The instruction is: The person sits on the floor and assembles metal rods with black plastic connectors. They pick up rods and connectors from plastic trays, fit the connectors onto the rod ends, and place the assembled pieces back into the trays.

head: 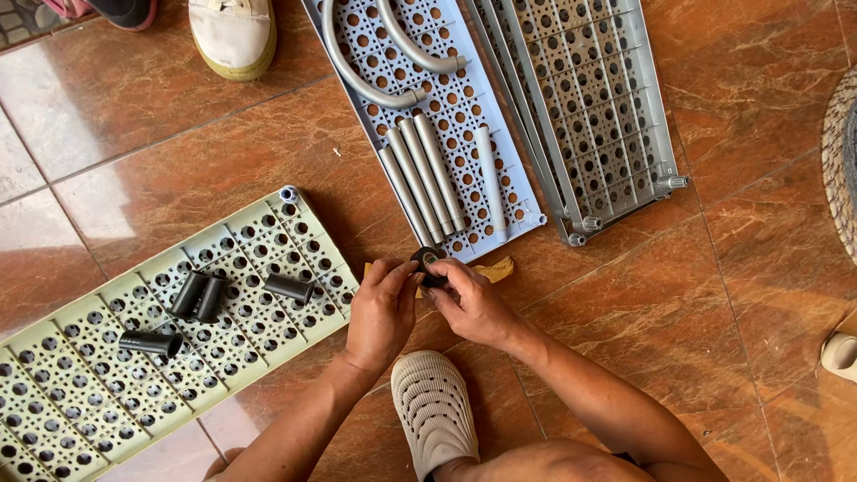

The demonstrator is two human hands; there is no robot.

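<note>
- Nearest the lens, a knee and a foot in a pale perforated clog (pixel 435 408) rest on the glossy brown tiled floor (pixel 759 268).
- Just above the clog, both hands meet over one small black tube connector (pixel 428 264) — the left hand (pixel 381 312) closes its fingertips on the near side, the right hand (pixel 470 303) pinches it from the other.
- Under the hands, a yellowish scrap (pixel 494 269) lies on the tiles.
- To the left, a pale green perforated shelf panel (pixel 107 375) lies flat, carrying four more black tube connectors (pixel 198 295).
- Beyond the hands, a light blue perforated panel (pixel 464 107) holds straight grey tubes (pixel 421 178) and two curved ones — with further grey panels (pixel 589 107) stacked beside it.
- At top left, a white shoe (pixel 234 34) stands on the floor.
</note>
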